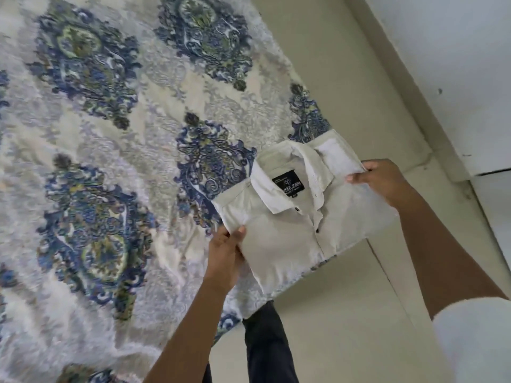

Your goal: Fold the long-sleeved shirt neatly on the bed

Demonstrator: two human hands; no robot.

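A blue-and-green paisley bedspread point(110, 161) covers the bed, and at its right edge lies the folded off-white long-sleeved shirt point(287, 233), collar up and partly overhanging the edge. The left hand point(225, 258) pinches the shirt's left fold. Inside the collar a black label point(288, 184) reads "SUPER JOHN"; the right hand point(383, 179) grips the right fold.

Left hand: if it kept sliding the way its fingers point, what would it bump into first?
The left hand already pinches the folded shirt; going on, it would probably meet the shirt's collar first.
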